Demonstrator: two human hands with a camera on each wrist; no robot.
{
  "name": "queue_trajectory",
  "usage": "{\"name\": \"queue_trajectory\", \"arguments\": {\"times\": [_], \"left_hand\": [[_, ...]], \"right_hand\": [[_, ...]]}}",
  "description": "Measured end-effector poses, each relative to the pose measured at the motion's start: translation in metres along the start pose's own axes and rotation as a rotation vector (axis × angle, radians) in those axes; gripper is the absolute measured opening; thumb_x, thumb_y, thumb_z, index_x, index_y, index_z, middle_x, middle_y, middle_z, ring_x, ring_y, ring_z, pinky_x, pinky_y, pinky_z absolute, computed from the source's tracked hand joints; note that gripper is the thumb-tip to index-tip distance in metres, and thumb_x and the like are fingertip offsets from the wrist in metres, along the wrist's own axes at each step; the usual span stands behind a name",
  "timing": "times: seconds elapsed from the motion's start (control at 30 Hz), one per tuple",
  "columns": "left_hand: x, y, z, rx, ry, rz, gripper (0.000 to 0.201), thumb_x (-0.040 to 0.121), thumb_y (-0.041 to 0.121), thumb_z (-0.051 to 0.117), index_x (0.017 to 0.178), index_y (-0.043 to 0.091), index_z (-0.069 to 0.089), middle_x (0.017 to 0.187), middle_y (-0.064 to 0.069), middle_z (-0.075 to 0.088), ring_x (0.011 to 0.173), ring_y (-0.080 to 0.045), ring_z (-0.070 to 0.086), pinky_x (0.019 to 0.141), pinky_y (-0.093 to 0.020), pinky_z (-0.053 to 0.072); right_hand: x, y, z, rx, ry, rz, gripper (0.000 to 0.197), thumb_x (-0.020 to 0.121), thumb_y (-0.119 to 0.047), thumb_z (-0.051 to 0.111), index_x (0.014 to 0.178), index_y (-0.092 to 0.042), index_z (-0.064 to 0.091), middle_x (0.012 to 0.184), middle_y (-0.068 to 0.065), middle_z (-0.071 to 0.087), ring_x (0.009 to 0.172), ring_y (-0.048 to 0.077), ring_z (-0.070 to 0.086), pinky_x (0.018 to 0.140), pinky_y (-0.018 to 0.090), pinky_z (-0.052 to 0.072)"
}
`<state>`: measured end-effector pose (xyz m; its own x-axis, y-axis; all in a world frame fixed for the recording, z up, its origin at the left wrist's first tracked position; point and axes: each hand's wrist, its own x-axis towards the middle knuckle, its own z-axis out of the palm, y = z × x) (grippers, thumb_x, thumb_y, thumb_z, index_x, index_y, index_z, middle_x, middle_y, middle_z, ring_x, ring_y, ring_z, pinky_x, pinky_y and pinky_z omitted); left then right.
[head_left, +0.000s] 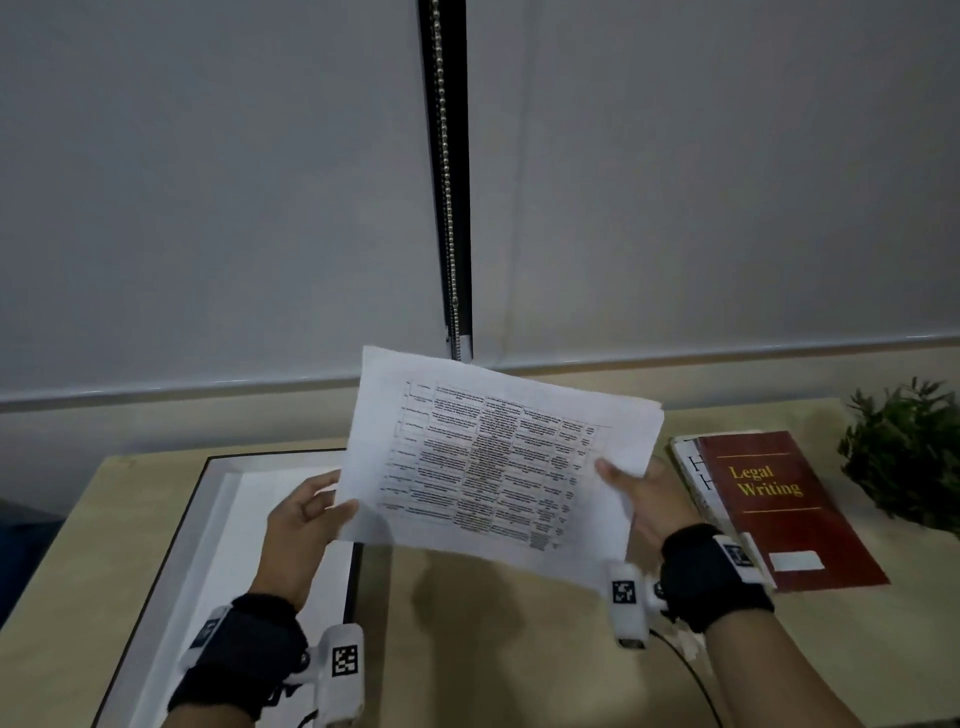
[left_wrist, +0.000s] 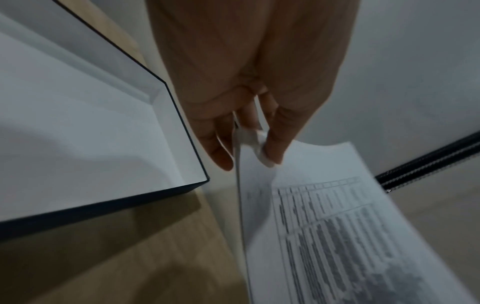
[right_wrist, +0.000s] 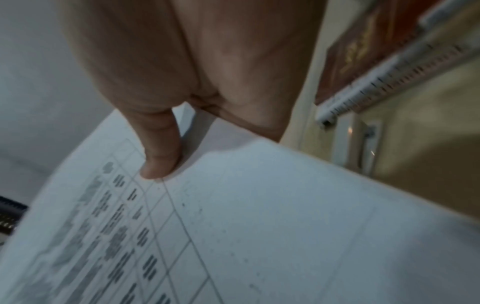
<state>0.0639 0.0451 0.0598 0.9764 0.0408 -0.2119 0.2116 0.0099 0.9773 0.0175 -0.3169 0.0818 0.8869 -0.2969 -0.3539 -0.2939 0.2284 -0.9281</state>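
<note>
Up above the wooden desk (head_left: 509, 649), both hands pinch 1 printed sheet (head_left: 498, 462) (a dense table), left hand (head_left: 301, 514) at its left edge, right hand (head_left: 644, 499) at its right, thumbs on top.

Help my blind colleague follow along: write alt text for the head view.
Two hands hold paper printed with a table above a wooden desk, the left hand pinching its left edge, the right hand its right. An open box sits left; a red book and plant right.
</note>
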Motion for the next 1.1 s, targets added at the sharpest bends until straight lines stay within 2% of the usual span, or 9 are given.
{"name": "queue_trajectory", "arguments": {"times": [0.13,0.27,0.37,0.5,0.57,0.67,0.83,0.97,1.1], "left_hand": [[0.011,0.004,0.022,0.147,-0.164,0.017,0.022,0.092,-0.002,0.059,0.110,0.008,0.065,0.090,-0.003,0.078,0.099,-0.034,0.069,0.081,-0.030,0.057],[0.019,0.019,0.047,0.172,-0.059,0.178,0.016,0.092,-0.003,0.059,0.107,0.001,0.063,0.083,0.005,0.074,0.076,-0.008,0.071,0.061,-0.010,0.053],[0.016,0.020,0.059,0.163,0.027,0.277,0.015,0.091,-0.005,0.058,0.106,-0.003,0.061,0.087,0.001,0.067,0.071,0.007,0.066,0.062,-0.005,0.050],[0.005,-0.013,0.060,0.211,0.097,0.281,0.033,0.081,0.028,0.063,0.102,0.003,0.063,0.089,-0.009,0.067,0.086,-0.028,0.068,0.065,-0.016,0.049],[0.000,-0.034,0.059,0.233,0.074,0.225,0.036,0.077,0.040,0.062,0.101,0.013,0.063,0.092,-0.008,0.068,0.087,-0.030,0.066,0.069,-0.030,0.054],[-0.004,-0.048,0.063,0.183,0.071,0.098,0.023,0.083,0.032,0.066,0.102,0.021,0.066,0.094,-0.010,0.070,0.092,-0.035,0.067,0.074,-0.059,0.058],[-0.003,-0.040,0.066,0.078,0.074,0.040,0.021,0.090,0.014,0.060,0.110,0.016,0.066,0.103,-0.012,0.070,0.099,-0.040,0.067,0.078,-0.061,0.057],[-0.012,-0.030,0.066,0.079,0.118,0.141,0.015,0.091,-0.002,0.058,0.103,0.006,0.064,0.086,-0.007,0.067,0.084,-0.029,0.065,0.067,-0.023,0.059],[-0.014,-0.041,0.066,0.078,0.061,0.091,0.020,0.089,0.008,0.064,0.104,0.020,0.069,0.097,-0.015,0.072,0.092,-0.039,0.069,0.076,-0.058,0.059]], "right_hand": [[0.003,-0.023,-0.011,-0.120,-0.003,-0.080,0.019,0.085,-0.008,0.065,0.102,-0.014,0.070,0.103,0.004,0.074,0.088,0.013,0.072,0.079,0.030,0.055],[0.002,-0.035,-0.009,-0.228,0.059,-0.195,0.014,0.086,-0.015,0.065,0.087,-0.028,0.071,0.086,-0.014,0.073,0.075,-0.001,0.070,0.063,0.021,0.051],[0.000,-0.028,-0.009,-0.198,0.081,-0.286,0.017,0.086,-0.015,0.065,0.088,-0.031,0.071,0.083,-0.020,0.074,0.080,-0.005,0.069,0.066,0.014,0.054],[0.007,0.010,-0.010,-0.188,0.115,-0.205,0.023,0.081,-0.018,0.072,0.103,-0.018,0.066,0.096,-0.003,0.071,0.085,0.006,0.068,0.063,0.015,0.055],[0.014,0.029,-0.010,-0.221,0.121,-0.133,0.021,0.078,-0.017,0.075,0.097,-0.020,0.066,0.098,0.007,0.072,0.079,0.009,0.069,0.064,0.021,0.057],[0.022,0.043,-0.008,-0.306,0.107,-0.104,0.016,0.081,-0.008,0.071,0.093,-0.018,0.067,0.099,0.016,0.072,0.086,0.025,0.069,0.073,0.036,0.057],[0.021,0.036,-0.005,-0.268,0.127,-0.138,0.016,0.086,-0.009,0.064,0.102,-0.014,0.068,0.086,-0.001,0.071,0.079,0.017,0.068,0.062,0.027,0.055],[0.016,0.034,-0.007,-0.224,0.111,-0.172,0.016,0.084,-0.006,0.067,0.093,-0.019,0.068,0.083,-0.005,0.071,0.068,0.003,0.069,0.053,0.020,0.053],[0.021,0.043,-0.010,-0.191,0.099,-0.124,0.019,0.080,0.000,0.069,0.093,-0.014,0.067,0.088,0.002,0.071,0.079,0.019,0.068,0.055,0.014,0.054]]}}
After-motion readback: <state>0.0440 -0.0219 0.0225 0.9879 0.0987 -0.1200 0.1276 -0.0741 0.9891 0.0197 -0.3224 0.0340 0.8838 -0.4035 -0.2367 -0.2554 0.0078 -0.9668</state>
